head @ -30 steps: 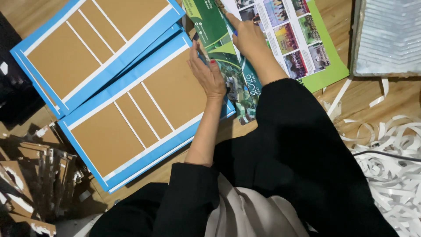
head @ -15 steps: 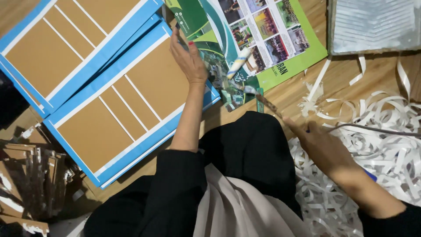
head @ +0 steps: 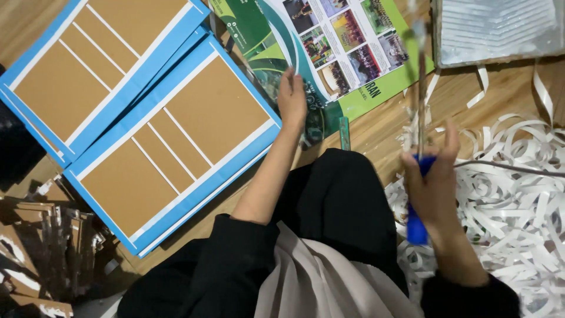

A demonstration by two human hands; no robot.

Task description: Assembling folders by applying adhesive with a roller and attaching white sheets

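My left hand (head: 292, 97) rests flat on the lower edge of a green glossy poster (head: 329, 53) with several small photos, beside the corner of a brown cardboard panel with a blue border (head: 176, 141). My right hand (head: 435, 182) is closed around a blue-handled tool (head: 418, 218) whose long thin blade points up and away, blurred, over the pile of white paper strips (head: 518, 194). A narrow green strip (head: 344, 134) lies on the wooden floor between the hands.
A second blue-bordered cardboard panel (head: 100, 65) lies at the upper left. A pale rectangular tray (head: 494, 29) sits at the top right. Torn brown cardboard scraps (head: 41, 247) are heaped at the lower left. My black-clad knee (head: 341, 206) fills the centre.
My right hand left the poster, reached into the paper strips at the right, and now holds the blue-handled tool raised. My left hand stays on the poster.
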